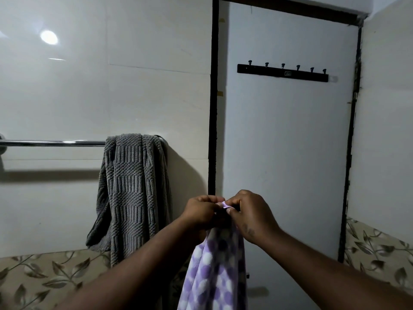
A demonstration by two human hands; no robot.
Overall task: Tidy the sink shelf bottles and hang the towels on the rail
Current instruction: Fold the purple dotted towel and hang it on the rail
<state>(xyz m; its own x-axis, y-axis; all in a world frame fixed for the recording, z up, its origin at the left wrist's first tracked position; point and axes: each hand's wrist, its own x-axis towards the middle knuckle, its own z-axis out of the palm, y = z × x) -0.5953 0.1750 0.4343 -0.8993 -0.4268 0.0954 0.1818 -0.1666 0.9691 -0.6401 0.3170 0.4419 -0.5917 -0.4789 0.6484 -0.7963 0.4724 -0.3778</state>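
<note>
Doorside, left hand (pixel 202 212), right hand (pixel 250 214) apparently pinch towel (pixel 214 276) hanging vertically.

Both bare forearms come up from the lower edge of the view, the left from the lower left and the right from the lower right, and converge toward the middle. The left hand (pixel 202 212) and the right hand (pixel 250 214) meet at the same height, almost touching, their backs turned to the camera. The fingers of both are curled inward. Each pinches between thumb and fingertips the top edge of the purple dotted towel (pixel 214 269), which hangs straight down below the two wrists.
</note>
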